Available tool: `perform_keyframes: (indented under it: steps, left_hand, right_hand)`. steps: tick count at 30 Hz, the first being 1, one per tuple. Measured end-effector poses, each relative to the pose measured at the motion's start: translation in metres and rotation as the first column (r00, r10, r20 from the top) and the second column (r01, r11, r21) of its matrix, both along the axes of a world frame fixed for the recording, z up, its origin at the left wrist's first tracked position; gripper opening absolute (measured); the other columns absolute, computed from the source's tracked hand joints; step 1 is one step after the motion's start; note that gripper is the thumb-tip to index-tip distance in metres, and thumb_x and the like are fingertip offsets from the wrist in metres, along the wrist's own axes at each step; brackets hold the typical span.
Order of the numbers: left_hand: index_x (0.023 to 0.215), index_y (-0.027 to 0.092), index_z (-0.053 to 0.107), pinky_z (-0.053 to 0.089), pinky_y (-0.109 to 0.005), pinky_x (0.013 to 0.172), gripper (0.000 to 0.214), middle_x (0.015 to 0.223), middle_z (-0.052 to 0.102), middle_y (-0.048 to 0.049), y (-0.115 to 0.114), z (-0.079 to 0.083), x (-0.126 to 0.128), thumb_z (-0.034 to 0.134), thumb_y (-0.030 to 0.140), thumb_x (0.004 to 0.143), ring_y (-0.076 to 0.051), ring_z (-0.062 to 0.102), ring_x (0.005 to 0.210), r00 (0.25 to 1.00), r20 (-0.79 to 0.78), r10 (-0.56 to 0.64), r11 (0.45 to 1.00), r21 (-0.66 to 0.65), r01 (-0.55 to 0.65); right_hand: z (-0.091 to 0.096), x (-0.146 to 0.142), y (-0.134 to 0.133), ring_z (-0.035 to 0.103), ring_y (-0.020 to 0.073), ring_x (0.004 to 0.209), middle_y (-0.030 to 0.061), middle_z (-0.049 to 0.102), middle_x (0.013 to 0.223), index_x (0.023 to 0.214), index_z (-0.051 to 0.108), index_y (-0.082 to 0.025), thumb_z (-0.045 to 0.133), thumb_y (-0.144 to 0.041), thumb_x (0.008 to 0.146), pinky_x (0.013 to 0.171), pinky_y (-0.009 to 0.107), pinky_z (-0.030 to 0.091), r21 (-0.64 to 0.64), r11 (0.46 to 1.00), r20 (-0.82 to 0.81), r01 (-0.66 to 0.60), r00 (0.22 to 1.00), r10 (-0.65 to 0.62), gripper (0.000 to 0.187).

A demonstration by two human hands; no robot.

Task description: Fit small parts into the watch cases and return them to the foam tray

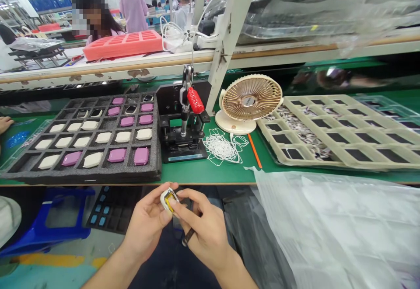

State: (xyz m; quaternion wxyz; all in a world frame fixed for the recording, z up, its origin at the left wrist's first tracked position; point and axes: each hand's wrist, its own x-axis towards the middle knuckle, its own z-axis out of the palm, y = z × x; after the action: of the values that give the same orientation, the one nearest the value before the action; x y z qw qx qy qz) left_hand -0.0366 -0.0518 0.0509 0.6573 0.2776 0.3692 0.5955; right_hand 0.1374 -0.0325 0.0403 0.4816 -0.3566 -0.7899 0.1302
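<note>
**Hands.** Left hand: the left fingers were curled and closed up against the back and left edge of a small white-rimmed part with a yellow centre, the thumb lying lower on the hand. Right hand: the right forefinger lay extended across the part, its tip pressed to the yellow centre, the other fingers bent below. A small dark loop sat under the right hand.

**Bench and room.** Below the hands, at left, stood a blue plastic stool. A co-worker's hand rested at the far left of the green-topped bench. Along the bench, left to right: a grey foam tray holding white and mauve pieces; a black hand press with a red handle; a tangle of white cord; a cream desk fan; an orange stick; a beige compartment tray. A clear plastic sheet hung at right. Beyond, a pink tray lay on a shelf, with co-workers past it.

**Position.** The part sat between both hands, gripped at the fingertips, below the bench edge.
</note>
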Motion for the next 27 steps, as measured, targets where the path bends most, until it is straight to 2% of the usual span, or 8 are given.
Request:
perform_keyframes:
  steps: [6,9,12,16,19,21,24,27]
  left_hand:
    - [0.138,0.027,0.073,0.057,-0.036,0.107,0.054,0.147,0.068,-0.0163,-0.002,0.001,-0.006,0.087,0.029,0.086,-0.03,0.069,0.131,0.996,-0.033,-0.078,0.997,-0.029,0.077]
    - [0.138,0.027,0.073,0.053,-0.041,0.114,0.048,0.147,0.068,-0.0161,-0.003,0.001,-0.004,0.081,0.034,0.092,-0.032,0.066,0.135,0.994,-0.057,-0.093,0.996,-0.021,0.092]
    - [0.138,0.027,0.072,0.052,-0.043,0.115,0.045,0.144,0.071,-0.0153,-0.004,-0.001,0.0,0.078,0.034,0.095,-0.03,0.068,0.132,0.992,-0.1,-0.074,0.997,-0.033,0.071]
    - [0.14,0.027,0.066,0.056,-0.042,0.108,0.045,0.137,0.075,-0.0145,-0.004,-0.005,0.003,0.076,0.034,0.097,-0.029,0.072,0.125,0.991,-0.125,-0.053,0.997,-0.066,0.045]
    - [0.133,0.021,0.068,0.061,-0.04,0.098,0.039,0.126,0.078,-0.0157,-0.001,-0.005,0.003,0.074,0.036,0.098,-0.028,0.076,0.113,0.991,-0.133,-0.026,0.997,-0.08,0.015]
    - [0.13,0.018,0.067,0.064,-0.04,0.087,0.038,0.116,0.08,-0.0164,0.002,-0.004,0.003,0.072,0.039,0.099,-0.028,0.079,0.099,0.992,-0.123,-0.01,0.997,-0.081,0.0]
    - [0.132,0.016,0.063,0.062,-0.036,0.069,0.04,0.104,0.079,-0.0155,0.004,-0.003,0.004,0.069,0.041,0.1,-0.025,0.078,0.078,0.994,-0.097,-0.042,0.996,-0.082,0.034]
    - [0.13,0.016,0.064,0.059,-0.033,0.065,0.038,0.105,0.079,-0.016,0.005,-0.005,0.007,0.067,0.041,0.102,-0.023,0.076,0.078,0.992,-0.097,-0.079,0.994,-0.086,0.07]
  right_hand:
    - [0.004,0.0,0.002,0.048,0.0063,0.054,0.0071,0.071,0.122,0.136,0.07,-0.034,0.065,-0.011,0.097,0.051,0.025,0.043,-0.078,0.996,0.005,-0.044,0.999,0.045,0.046]
    - [0.001,-0.007,0.002,0.05,0.0068,0.056,0.0044,0.069,0.108,0.113,0.08,-0.031,0.069,-0.015,0.097,0.051,0.024,0.044,-0.187,0.979,-0.148,-0.086,0.987,0.059,0.026]
    - [-0.002,-0.016,0.003,0.059,0.0109,0.066,0.0029,0.064,0.094,0.097,0.079,-0.026,0.073,-0.018,0.095,0.057,0.023,0.05,-0.302,0.948,-0.318,-0.097,0.948,-0.004,0.01]
    - [-0.001,-0.019,-0.001,0.06,0.0132,0.069,0.0034,0.064,0.091,0.1,0.074,-0.023,0.076,-0.025,0.094,0.055,0.024,0.049,-0.419,0.902,-0.34,-0.105,0.939,-0.048,0.007]
    - [0.001,-0.01,-0.003,0.057,0.0132,0.067,0.0035,0.062,0.09,0.102,0.076,-0.023,0.073,-0.032,0.098,0.053,0.024,0.045,-0.527,0.831,-0.385,-0.179,0.922,-0.046,0.011]
    - [0.001,0.001,0.0,0.052,0.0125,0.061,0.0015,0.057,0.081,0.1,0.078,-0.023,0.062,-0.038,0.105,0.051,0.025,0.043,-0.554,0.798,-0.526,-0.239,0.843,-0.113,0.022]
    - [-0.001,0.018,0.011,0.061,0.0162,0.074,0.004,0.059,0.085,0.096,0.08,-0.023,0.045,-0.049,0.111,0.065,0.03,0.053,-0.487,0.847,-0.729,-0.211,0.632,-0.262,0.046]
    - [-0.007,0.03,0.019,0.064,0.0179,0.085,0.007,0.067,0.094,0.092,0.082,-0.023,0.04,-0.06,0.111,0.072,0.03,0.054,-0.517,0.853,-0.714,-0.066,0.583,-0.388,0.06]
